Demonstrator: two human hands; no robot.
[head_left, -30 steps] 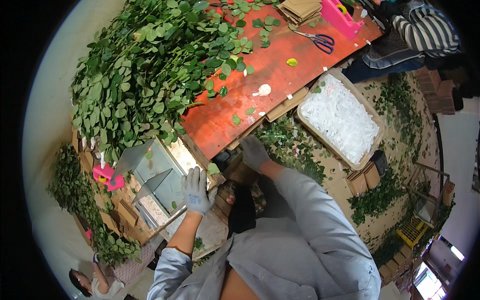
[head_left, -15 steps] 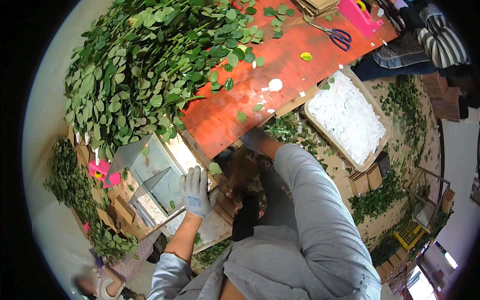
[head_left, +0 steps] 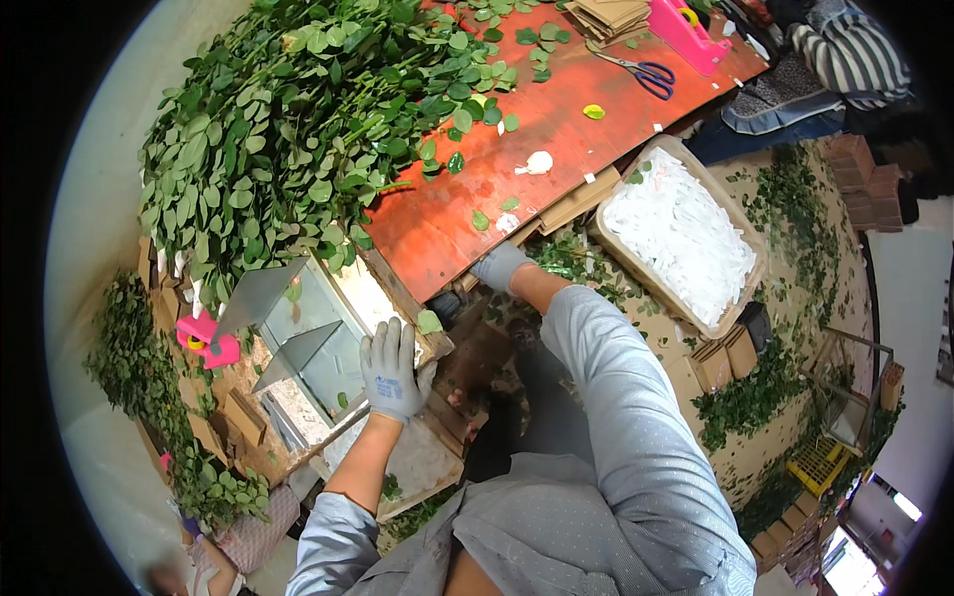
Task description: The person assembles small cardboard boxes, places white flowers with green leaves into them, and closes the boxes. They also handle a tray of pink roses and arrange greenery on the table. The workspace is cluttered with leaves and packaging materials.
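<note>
My left hand [head_left: 395, 375], in a grey glove, lies palm down with its fingers stretched out on the near edge of a wooden stand. Beside it is a clear, angled panel tray [head_left: 316, 348]. My right hand [head_left: 502, 266], also gloved, is at the near edge of the red tabletop [head_left: 437, 233]; its fingertips are hidden there, so I cannot tell what it touches. A large heap of leafy green stems [head_left: 288, 129] covers the table's left side. A single leaf [head_left: 429, 321] lies just beyond my left hand.
A tan bin [head_left: 755, 268] full of white strips stands right of the table. Blue-handled scissors [head_left: 653, 75], a pink tape dispenser [head_left: 686, 38] and folded cardboard [head_left: 608, 18] lie at the far right. Another pink dispenser [head_left: 207, 340] is at left. Fallen leaves [head_left: 740, 392] litter the floor; people are at the edges.
My right hand, dark and partly under the table edge before, now shows more fully in the light at that edge. My left hand stays nearly in place. The view has shifted slightly.
</note>
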